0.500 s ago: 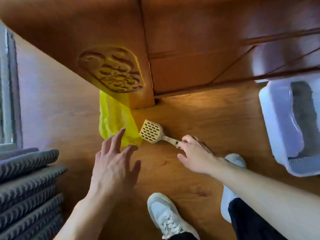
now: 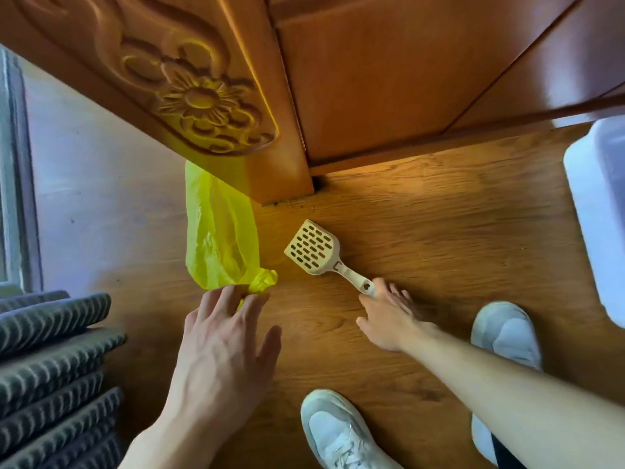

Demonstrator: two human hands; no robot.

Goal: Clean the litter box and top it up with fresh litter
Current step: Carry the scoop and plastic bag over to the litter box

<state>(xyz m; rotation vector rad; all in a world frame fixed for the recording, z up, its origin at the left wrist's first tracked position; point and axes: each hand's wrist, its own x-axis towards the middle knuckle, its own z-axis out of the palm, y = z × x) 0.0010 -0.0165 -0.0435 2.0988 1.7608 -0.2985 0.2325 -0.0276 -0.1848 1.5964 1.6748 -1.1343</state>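
A cream slotted litter scoop [image 2: 314,250] lies flat on the wooden floor, handle pointing toward me. My right hand [image 2: 389,316] pinches the tip of that handle between thumb and fingers. A yellow plastic bag [image 2: 216,238] lies on the floor beside the cabinet corner. My left hand [image 2: 220,346] reaches over it with fingers spread, the fingertips touching its bunched near end. The pale litter box [image 2: 590,211] shows only partly at the right edge; its inside is out of view.
A carved wooden cabinet [image 2: 209,96] stands over the bag and scoop. Stacked grey striped cushions [image 2: 50,367] fill the lower left. My white shoes [image 2: 341,431] stand close behind my hands. Litter crumbs [image 2: 294,206] lie scattered by the cabinet base.
My head has dropped closer to the floor. My left hand has moved forward onto the bag's near end. My right hand stays at the scoop handle.
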